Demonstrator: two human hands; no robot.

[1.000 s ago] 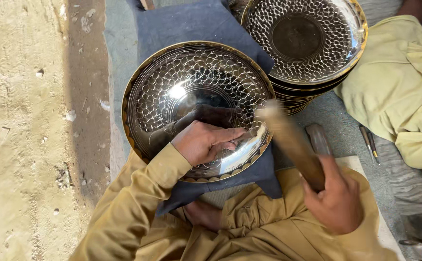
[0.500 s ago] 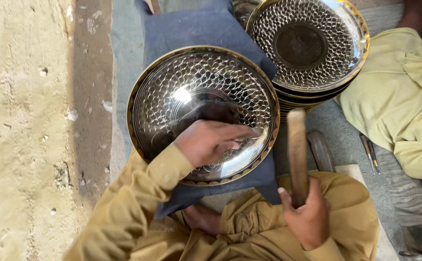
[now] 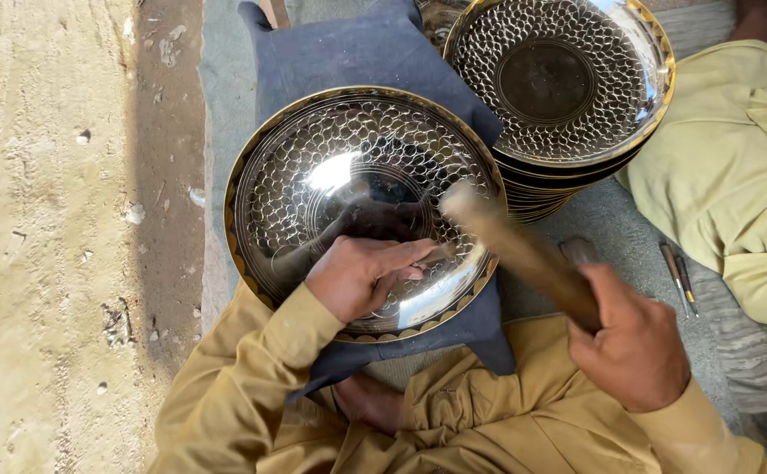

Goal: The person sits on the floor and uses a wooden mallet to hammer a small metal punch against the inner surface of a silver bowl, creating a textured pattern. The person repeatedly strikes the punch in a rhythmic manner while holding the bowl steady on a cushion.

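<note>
Your right hand (image 3: 633,347), nearest at 4 o'clock, was clamped around a wooden mallet (image 3: 524,254) angled toward the bowl. Your left hand (image 3: 361,276) pinched a small tool, mostly hidden, against the patterned metal bowl (image 3: 313,175), cushioned on a dark cloth (image 3: 348,53). Stacked bowls (image 3: 559,79) sat at 1 o'clock.

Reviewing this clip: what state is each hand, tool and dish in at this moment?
Left hand: fingers pinched on a small tool against the bowl.
Right hand: gripping the wooden mallet.
Wooden mallet: raised over the bowl, motion-blurred.
Patterned metal bowl: open side up on the dark blue cloth.
Stack of bowls: nested, upright.
</note>
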